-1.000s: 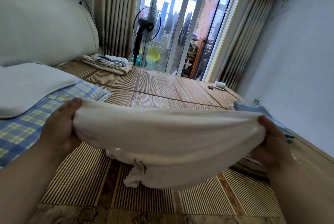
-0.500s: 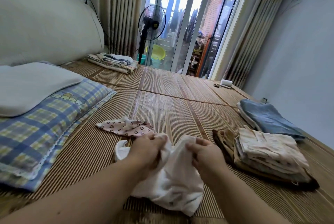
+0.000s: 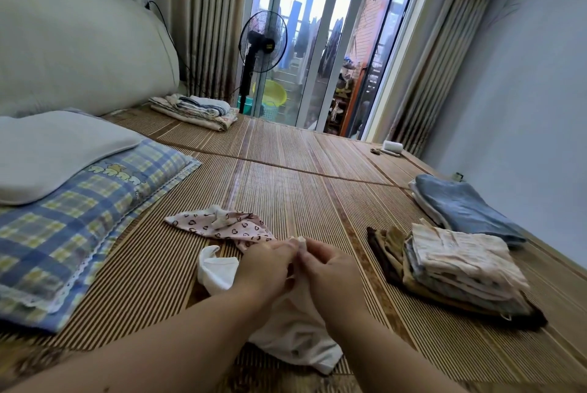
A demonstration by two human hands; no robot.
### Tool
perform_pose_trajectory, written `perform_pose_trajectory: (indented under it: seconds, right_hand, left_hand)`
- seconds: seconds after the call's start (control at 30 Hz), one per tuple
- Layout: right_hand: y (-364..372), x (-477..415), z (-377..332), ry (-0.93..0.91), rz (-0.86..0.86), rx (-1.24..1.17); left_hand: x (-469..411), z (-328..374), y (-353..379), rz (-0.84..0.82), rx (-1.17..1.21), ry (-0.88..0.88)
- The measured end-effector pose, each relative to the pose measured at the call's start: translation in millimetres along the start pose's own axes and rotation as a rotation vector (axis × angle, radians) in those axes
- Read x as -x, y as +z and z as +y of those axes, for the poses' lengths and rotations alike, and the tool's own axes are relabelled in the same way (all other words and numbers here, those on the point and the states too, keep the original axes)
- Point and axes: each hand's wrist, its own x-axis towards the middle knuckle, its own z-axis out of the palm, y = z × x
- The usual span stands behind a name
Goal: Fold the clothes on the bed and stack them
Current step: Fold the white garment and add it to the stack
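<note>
Head view, looking down across a bed covered by a striped bamboo mat [image 3: 301, 176].

Hands: left hand [image 3: 266, 268] and right hand [image 3: 330, 268] meet near the middle of the mat, knuckles almost touching. Both have the fingers curled in. Each pinches the upper edge of a white garment [image 3: 295, 338] between thumb and fingertips, and a small tuft of white cloth shows above the knuckles. Neither hand is spread flat.

White garment: bunched, not folded. Most of it hangs and pools on the mat below the wrists, toward the camera. One loose flap sticks out on the left-hand side, just beside the left hand.

Other clothing on the mat:
- pink heart-print piece [image 3: 219, 224], unfolded and crumpled, lying just beyond the hands; its near corner runs behind the left hand
- stack of folded clothes [image 3: 460, 265] to the right of the hands, apart from them, pale striped pieces on top with a dark brown piece at the bottom
- folded blue item [image 3: 467, 208] farther along the right edge, just behind the stack, lying on something white
- second folded pile [image 3: 197, 110] at the far left corner of the mat

Surroundings: blue-and-yellow plaid pillow [image 3: 63, 218] on the left with a grey pillow [image 3: 57, 148] lying on it; padded headboard [image 3: 79, 43] behind. A small white roll [image 3: 392, 146] sits at the far right of the mat. A standing fan [image 3: 262, 40] is in front of the glass door, with a yellow basin [image 3: 273, 95] beside its pole
</note>
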Motion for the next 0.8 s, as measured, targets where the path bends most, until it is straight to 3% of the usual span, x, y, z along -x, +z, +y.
perform_pose_trajectory:
  seconds: [0.13, 0.27, 0.37, 0.43, 0.53, 0.63, 0.8]
  right_hand:
    - [-2, -1, 5, -0.014, -0.053, -0.003]
    - [-10, -9, 3, 0.085, 0.078, -0.103]
    - [-25, -30, -19, 0.150, 0.152, -0.259]
    - [-45, -57, -53, 0.136, 0.163, -0.413]
    - [-80, -93, -111, 0.128, 0.080, -0.635]
    - [-108, -109, -160, 0.032, -0.044, -0.641]
    - [-130, -109, -231, -0.143, -0.102, -0.442]
  left_hand:
    - [8, 2, 3, -0.200, 0.185, -0.107]
    - [12, 6, -6, -0.373, 0.061, -0.120]
    - [12, 9, -14, -0.297, -0.188, 0.075]
    - [8, 24, -26, -0.154, -0.303, 0.224]
    - [0, 54, -41, 0.032, -0.531, 0.394]
    - [-1, 85, -38, 0.101, -0.708, 0.532]
    - [10, 122, -5, 0.052, -0.744, 0.685]
